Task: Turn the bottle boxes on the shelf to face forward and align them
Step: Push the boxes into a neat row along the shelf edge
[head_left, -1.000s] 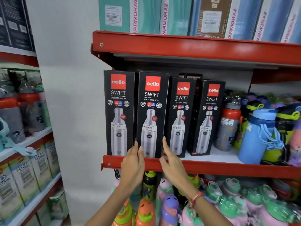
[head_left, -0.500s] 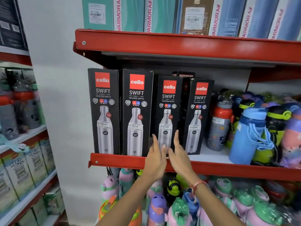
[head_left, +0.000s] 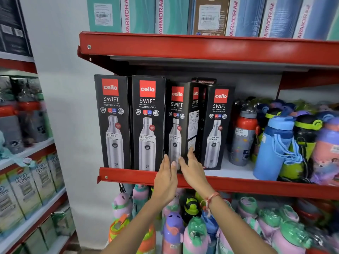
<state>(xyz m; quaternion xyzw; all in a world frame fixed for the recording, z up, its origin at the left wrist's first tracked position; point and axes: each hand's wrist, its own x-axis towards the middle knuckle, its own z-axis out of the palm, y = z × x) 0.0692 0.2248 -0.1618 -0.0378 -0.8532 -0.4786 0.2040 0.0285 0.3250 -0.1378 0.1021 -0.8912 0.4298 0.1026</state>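
Observation:
Several black bottle boxes stand in a row on the red shelf (head_left: pixel 238 186). The first box (head_left: pixel 112 121) and the second box (head_left: pixel 147 123) face forward at the shelf's front edge. The third box (head_left: pixel 177 123) is turned, showing its front and its right side, and sits a little further back. The fourth box (head_left: pixel 215 125) stands to its right, angled slightly. My left hand (head_left: pixel 165 177) rests flat against the lower left of the third box. My right hand (head_left: pixel 192 168) presses its lower right side, fingers apart.
Loose coloured bottles (head_left: pixel 275 143) crowd the shelf right of the boxes. The upper shelf (head_left: pixel 201 48) carries tall boxes. Small bottles (head_left: pixel 176 233) fill the space below. A white pillar (head_left: pixel 64 107) stands left, with another rack (head_left: pixel 27 153) beyond it.
Both hands moved from the second box to the third. The third box has rotated, and its right side now shows. The view has shifted right.

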